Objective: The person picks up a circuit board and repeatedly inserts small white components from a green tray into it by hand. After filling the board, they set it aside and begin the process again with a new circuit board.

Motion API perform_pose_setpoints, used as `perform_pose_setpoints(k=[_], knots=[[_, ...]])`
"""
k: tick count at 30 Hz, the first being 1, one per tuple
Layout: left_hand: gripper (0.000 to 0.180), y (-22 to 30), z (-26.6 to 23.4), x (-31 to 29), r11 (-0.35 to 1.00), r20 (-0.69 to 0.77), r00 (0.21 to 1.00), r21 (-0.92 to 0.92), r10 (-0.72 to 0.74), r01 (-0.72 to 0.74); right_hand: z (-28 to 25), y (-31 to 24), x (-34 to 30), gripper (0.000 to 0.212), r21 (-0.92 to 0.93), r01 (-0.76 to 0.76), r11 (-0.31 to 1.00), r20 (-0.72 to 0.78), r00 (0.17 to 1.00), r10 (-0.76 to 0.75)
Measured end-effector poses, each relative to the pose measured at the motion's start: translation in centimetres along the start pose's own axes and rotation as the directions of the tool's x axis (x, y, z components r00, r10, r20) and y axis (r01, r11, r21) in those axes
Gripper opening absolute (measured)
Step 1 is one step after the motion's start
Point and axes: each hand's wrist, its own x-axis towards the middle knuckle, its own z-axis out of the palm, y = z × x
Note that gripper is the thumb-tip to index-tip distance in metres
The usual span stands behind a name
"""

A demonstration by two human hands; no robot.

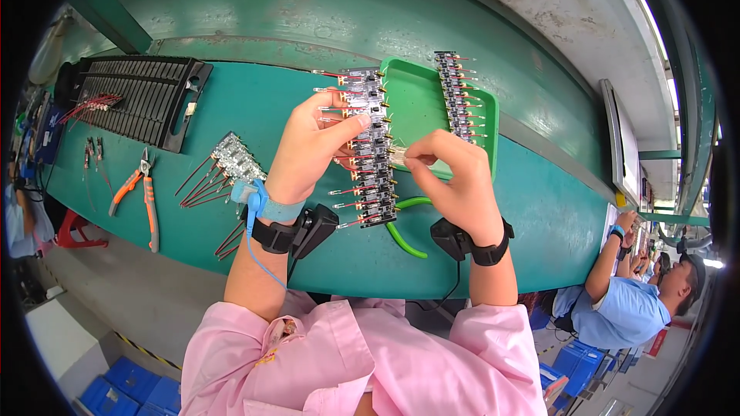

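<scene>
My left hand [314, 146] is closed around the left edge of a long strip of small circuit boards [368, 139], its thumb lying on the face. Short red wires stick out along the strip's left side, and small brass-coloured parts line its right side. Thumb and fingertips of my right hand [455, 173] are pinched close to the strip's right edge, by some thin pale strands [398, 156]; whether they hold one is too small to tell. A green tray [408, 81] lies behind, with a second board strip [456, 96] resting across it. Green tool handles [407, 240] show from beneath the held strip.
Left of my hands lie a board panel with red wires [235, 156], orange-handled pliers [142, 192] and a black slotted rack [142, 96] bearing more wired pieces. A blue wrist strap [266, 204] trails a cord from my left wrist. A co-worker [628, 293] sits at the right.
</scene>
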Motion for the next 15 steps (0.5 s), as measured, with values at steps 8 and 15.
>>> perform_pose_setpoints(k=[8,15], knots=[[0.023,0.1,-0.2,-0.1,1.0,0.017,1.0,-0.013,0.002,-0.001,0.5,0.1,-1.3,0.01,0.237,0.017,0.971,-0.07,0.998,0.0],[0.023,-0.1,-0.1,-0.1,0.999,0.029,1.0,-0.037,-0.006,0.007,1.1,0.1,-1.7,0.014,0.25,0.012,0.968,-0.111,0.994,0.017]])
